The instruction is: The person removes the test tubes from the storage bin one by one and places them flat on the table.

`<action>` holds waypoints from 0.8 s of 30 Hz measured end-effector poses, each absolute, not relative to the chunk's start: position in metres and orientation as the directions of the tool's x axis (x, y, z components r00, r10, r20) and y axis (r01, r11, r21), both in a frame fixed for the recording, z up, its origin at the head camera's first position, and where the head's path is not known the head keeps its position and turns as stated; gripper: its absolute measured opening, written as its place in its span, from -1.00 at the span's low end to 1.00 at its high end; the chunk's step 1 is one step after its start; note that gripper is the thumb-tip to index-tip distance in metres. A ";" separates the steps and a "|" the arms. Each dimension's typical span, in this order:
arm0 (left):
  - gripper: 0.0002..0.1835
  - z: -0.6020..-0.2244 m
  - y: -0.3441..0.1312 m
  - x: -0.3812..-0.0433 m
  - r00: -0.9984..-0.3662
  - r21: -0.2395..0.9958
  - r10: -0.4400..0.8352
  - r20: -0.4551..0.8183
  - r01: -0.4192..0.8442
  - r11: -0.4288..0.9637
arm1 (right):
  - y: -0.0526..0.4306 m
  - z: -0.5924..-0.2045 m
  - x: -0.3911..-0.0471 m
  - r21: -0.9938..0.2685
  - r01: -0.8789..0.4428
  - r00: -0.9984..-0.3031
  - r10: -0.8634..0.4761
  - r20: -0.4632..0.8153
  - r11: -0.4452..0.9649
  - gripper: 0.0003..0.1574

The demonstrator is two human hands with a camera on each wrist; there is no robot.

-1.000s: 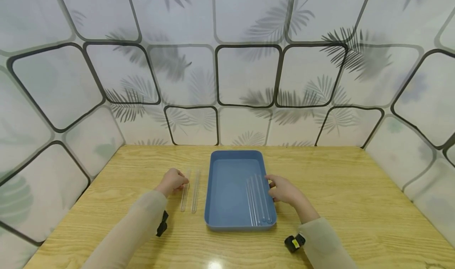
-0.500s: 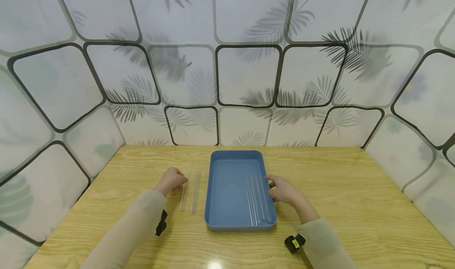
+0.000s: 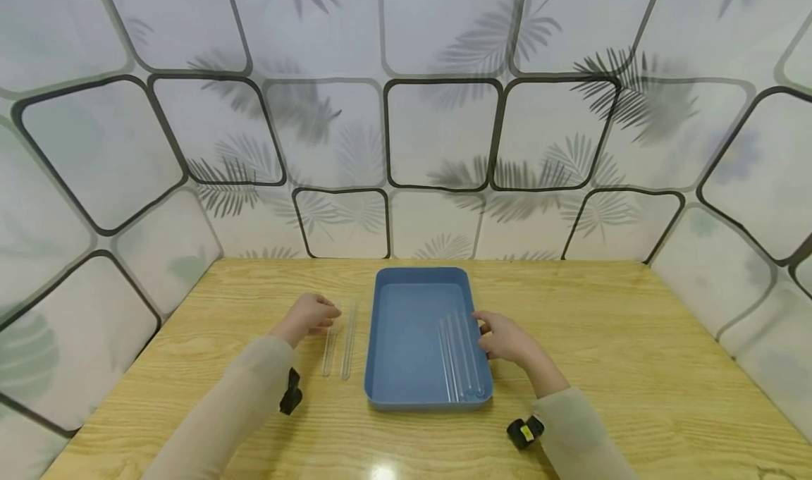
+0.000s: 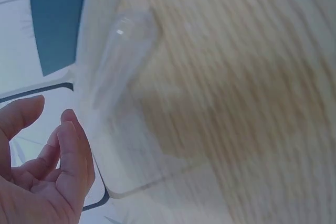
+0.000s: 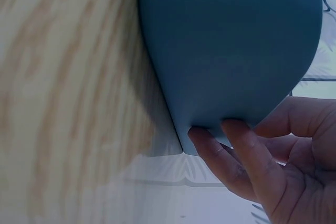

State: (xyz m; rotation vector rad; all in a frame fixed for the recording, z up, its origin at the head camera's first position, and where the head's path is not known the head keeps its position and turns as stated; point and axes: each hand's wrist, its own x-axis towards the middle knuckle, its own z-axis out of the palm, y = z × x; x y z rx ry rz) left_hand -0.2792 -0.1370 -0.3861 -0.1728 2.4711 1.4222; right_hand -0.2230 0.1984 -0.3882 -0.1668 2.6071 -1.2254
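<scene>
The outer clear tube [image 3: 328,357] lies on the table [image 3: 609,339] just by the left hand [image 3: 307,318] — the nearer of the two — its long axis running away from the person, with a second tube [image 3: 348,342] alongside and the blue tray [image 3: 406,346] to the right. That left hand's thumb and fingers stand loosely parted, gripping nothing I can see — while the right hand [image 3: 505,339] holds the tray's right wall, fingertips against its outside.

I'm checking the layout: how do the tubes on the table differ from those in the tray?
Table tubes lie on the table; tray tubes lie inside the blue tray. Table tubes number two; tray tubes, at least three. Table tubes lie apart; tray tubes lie closer together. Both sets are transparent and slender.
</scene>
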 end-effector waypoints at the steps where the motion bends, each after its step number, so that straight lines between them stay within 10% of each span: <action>1: -0.73 -0.385 -0.136 -0.279 -0.951 0.836 0.043 -0.307 -0.247 0.490 | 0.198 -0.388 -0.223 -0.769 0.004 -0.961 -0.210 -0.179 0.639 -0.30; 24: -0.63 -0.373 -0.098 -0.282 -0.936 0.920 0.157 -0.316 -0.261 0.293 | 0.198 -0.388 -0.223 -0.756 0.001 -0.962 -0.204 -0.179 0.655 -0.31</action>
